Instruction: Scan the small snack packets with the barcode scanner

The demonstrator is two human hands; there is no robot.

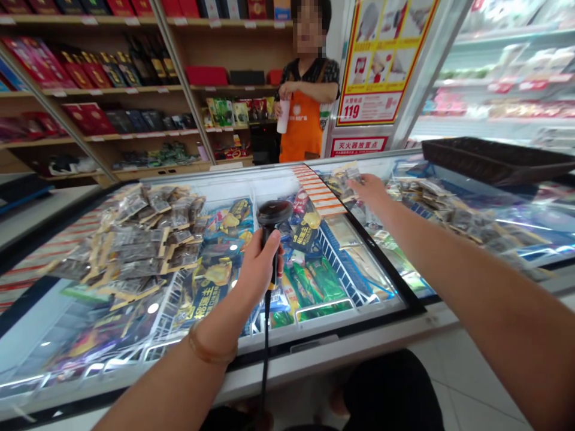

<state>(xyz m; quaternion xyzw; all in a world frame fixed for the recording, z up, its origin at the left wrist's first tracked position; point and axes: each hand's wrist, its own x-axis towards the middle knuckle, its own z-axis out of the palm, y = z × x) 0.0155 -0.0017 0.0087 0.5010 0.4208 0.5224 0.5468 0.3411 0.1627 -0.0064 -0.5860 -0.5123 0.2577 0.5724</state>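
My left hand (265, 257) is wrapped round the handle of a black barcode scanner (274, 211), held upright above the freezer's glass top. A cord (266, 335) hangs down from it. Farther out, my right hand (372, 190) reaches over the glass with its fingers closed on a small clear-and-tan packet (352, 173). More such packets lie around those fingertips. A large heap of small packets (139, 233) with tan edges covers the left side of the glass, and another pile (444, 206) spreads to the right of my right hand.
Bagged goods (314, 281) lie in baskets under the freezer glass. A dark plastic tray (489, 158) rests at the right. Across the freezer stands a person in an orange apron (300, 123) holding a pink bottle (283, 117). Shelves (126, 90) of boxes and bottles line the back.
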